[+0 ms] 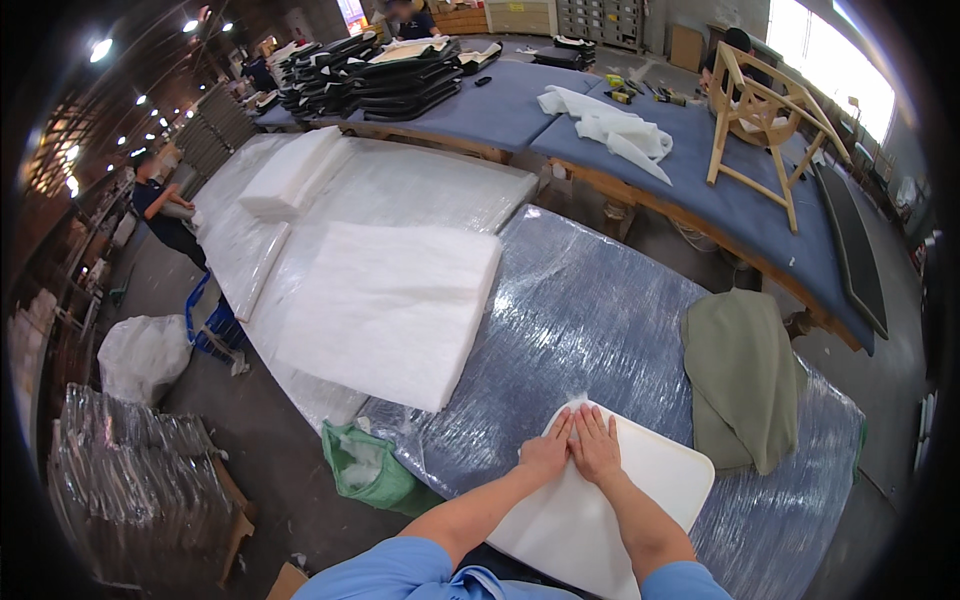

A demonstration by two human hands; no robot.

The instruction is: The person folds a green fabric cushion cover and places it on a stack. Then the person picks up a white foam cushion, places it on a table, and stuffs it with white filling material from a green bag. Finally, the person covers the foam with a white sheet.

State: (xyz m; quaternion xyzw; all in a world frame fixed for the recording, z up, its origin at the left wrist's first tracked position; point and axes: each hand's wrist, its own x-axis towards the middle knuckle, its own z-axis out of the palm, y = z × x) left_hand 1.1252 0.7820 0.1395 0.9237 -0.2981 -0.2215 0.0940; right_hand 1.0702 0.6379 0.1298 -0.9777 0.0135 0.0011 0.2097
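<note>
Both hands lay flat, fingers spread, side by side on the white foam seat pad (610, 500), the left hand (548, 450) touching the right hand (597, 447) near its far corner, pressing it down, seemingly to keep it flat. The pad rested on the plastic-wrapped table (580, 310), an olive fabric cover (742, 375) just beside it and a sheet of white batting (390, 310) further left.

A white foam pad (610, 500) with rounded corners is laid flat on the plastic-wrapped worktop (590, 310), near its front edge. Its surface is smooth and plain. One corner is turned away toward the middle of the worktop, and its near edge overhangs slightly.
</note>
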